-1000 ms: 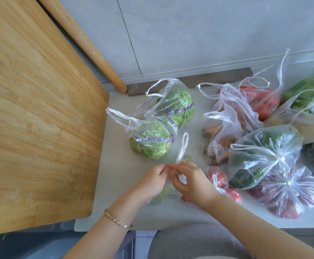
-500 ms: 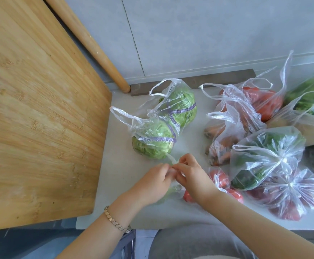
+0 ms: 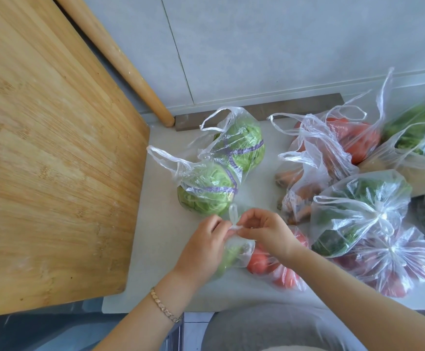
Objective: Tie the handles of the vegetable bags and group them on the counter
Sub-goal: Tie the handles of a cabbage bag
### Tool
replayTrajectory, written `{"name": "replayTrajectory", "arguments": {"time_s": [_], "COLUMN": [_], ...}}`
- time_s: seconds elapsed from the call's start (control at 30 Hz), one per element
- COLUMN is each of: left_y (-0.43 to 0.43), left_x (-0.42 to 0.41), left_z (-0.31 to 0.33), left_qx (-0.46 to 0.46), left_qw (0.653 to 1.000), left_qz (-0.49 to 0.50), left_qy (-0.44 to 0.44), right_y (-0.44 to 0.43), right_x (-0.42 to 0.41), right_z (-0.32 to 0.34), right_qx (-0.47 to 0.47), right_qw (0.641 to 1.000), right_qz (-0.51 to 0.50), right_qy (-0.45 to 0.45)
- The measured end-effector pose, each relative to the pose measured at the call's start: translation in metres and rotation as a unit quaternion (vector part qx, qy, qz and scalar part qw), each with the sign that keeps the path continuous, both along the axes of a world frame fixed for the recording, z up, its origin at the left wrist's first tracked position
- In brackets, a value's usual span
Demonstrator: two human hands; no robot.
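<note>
My left hand (image 3: 202, 245) and my right hand (image 3: 267, 230) meet at the front middle of the counter (image 3: 160, 239). Both pinch the twisted handles (image 3: 234, 221) of a small clear bag (image 3: 236, 253) holding something green, which lies partly under my left hand. One handle loop sticks up between my fingers. Just behind stands an open bag with two cabbages (image 3: 214, 178), its handles loose. A tomato bag (image 3: 279, 271) lies under my right wrist. To the right sit a tied bag of greens (image 3: 360, 211) and a tied tomato bag (image 3: 393, 264).
A large wooden cutting board (image 3: 47, 158) covers the left side, with a rolling pin (image 3: 120, 62) leaning against the wall behind it. Open bags of carrots (image 3: 300, 196), red peppers (image 3: 348, 143) and more greens (image 3: 418, 130) crowd the back right.
The handle loop that stood tall a second ago has been pulled down short between my fingers. My hands have shifted slightly apart at the knot.
</note>
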State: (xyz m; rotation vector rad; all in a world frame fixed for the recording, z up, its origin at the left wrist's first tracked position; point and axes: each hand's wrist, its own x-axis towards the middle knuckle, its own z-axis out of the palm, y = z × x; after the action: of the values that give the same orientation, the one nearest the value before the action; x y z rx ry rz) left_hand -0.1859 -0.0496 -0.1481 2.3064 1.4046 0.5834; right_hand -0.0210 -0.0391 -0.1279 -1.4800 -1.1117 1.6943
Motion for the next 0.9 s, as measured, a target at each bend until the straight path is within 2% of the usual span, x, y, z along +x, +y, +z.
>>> {"name": "replayTrajectory", "arguments": {"time_s": [0.13,0.2,0.23,0.3,0.37,0.43,0.5,0.53,0.57,0.63,0.7,0.77,0.9], "left_y": [0.002,0.003,0.005,0.01,0.015,0.019,0.02,0.02,0.02,0.019,0.02,0.021,0.022], "left_x": [0.003,0.01,0.015,0.022,0.022,0.02,0.017,0.016,0.015,0.014,0.013,0.011,0.011], "left_z": [0.001,-0.001,-0.001,0.002,0.005,0.008,0.01,0.011,0.012,0.011,0.008,0.005,-0.004], "left_qx": [-0.068,-0.17,-0.239,-0.368,-0.45,-0.486,-0.502,-0.504,-0.493,-0.43,-0.349,-0.323,-0.342], "left_qw": [0.993,0.972,0.947,0.869,0.803,0.782,0.769,0.766,0.779,0.852,0.911,0.919,0.901], "left_qz": [0.012,0.074,0.117,0.189,0.221,0.218,0.215,0.217,0.219,0.204,0.186,0.203,0.258], "left_qy": [-0.096,-0.146,-0.181,-0.272,-0.322,-0.324,-0.333,-0.335,-0.321,-0.218,-0.117,-0.095,-0.072], "right_y": [0.003,0.003,0.002,0.0,-0.001,0.0,0.002,0.003,0.003,0.0,-0.005,-0.01,-0.021], "right_x": [0.011,0.012,0.011,0.01,0.008,0.007,0.007,0.008,0.009,0.011,0.012,0.013,0.013], "right_z": [0.004,0.002,0.0,-0.006,-0.011,-0.015,-0.021,-0.022,-0.024,-0.026,-0.029,-0.032,-0.041], "right_qx": [-0.099,-0.084,-0.05,0.059,0.165,0.288,0.403,0.434,0.459,0.473,0.455,0.441,0.421], "right_qw": [0.981,0.98,0.988,0.996,0.975,0.922,0.85,0.825,0.807,0.795,0.804,0.815,0.837], "right_qz": [0.047,0.045,0.041,0.06,0.087,0.106,0.13,0.147,0.159,0.186,0.211,0.214,0.212], "right_qy": [0.159,0.174,0.14,0.006,-0.12,-0.236,-0.314,-0.331,-0.337,-0.329,-0.319,-0.309,-0.279]}}
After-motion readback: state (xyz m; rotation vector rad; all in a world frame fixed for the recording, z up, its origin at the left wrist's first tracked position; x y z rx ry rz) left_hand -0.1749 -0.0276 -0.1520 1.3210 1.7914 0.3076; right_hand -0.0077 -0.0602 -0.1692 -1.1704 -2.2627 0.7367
